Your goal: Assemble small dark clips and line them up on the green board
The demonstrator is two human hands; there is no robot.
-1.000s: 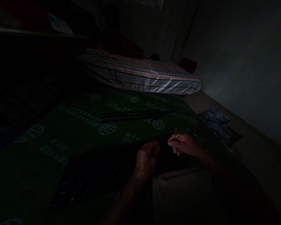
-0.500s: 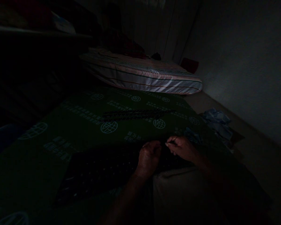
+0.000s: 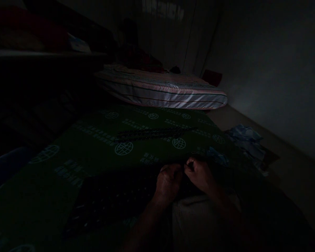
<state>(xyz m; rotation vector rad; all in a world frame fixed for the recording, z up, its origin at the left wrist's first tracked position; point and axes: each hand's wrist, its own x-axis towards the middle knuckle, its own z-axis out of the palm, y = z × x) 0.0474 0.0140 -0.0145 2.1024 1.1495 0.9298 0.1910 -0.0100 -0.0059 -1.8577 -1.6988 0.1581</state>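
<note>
In the dim light my left hand (image 3: 169,182) is closed, fingers curled, over the right part of a long dark panel (image 3: 107,196) dotted with small pale marks. Close by on the right, my right hand (image 3: 198,171) is closed in a pinch, thumb against bent fingers. The fingertips of both hands almost meet above the panel's far edge. Whatever lies between them is too dark and small to make out. The panel rests on a green sheet (image 3: 94,162) printed with pale globes and lettering. Its exact kind cannot be told.
Dark dotted strips (image 3: 149,133) lie further back on the green sheet. Behind stands a mattress with a striped cover (image 3: 170,96). Crumpled cloth (image 3: 245,136) is on the floor at right, beside a wall (image 3: 278,80). A shelf edge (image 3: 42,53) runs along the upper left.
The view has tilted up slightly, so everything sits lower. My right hand has drawn in closer to my left, its fingers more curled. The panel and strips appear unmoved.
</note>
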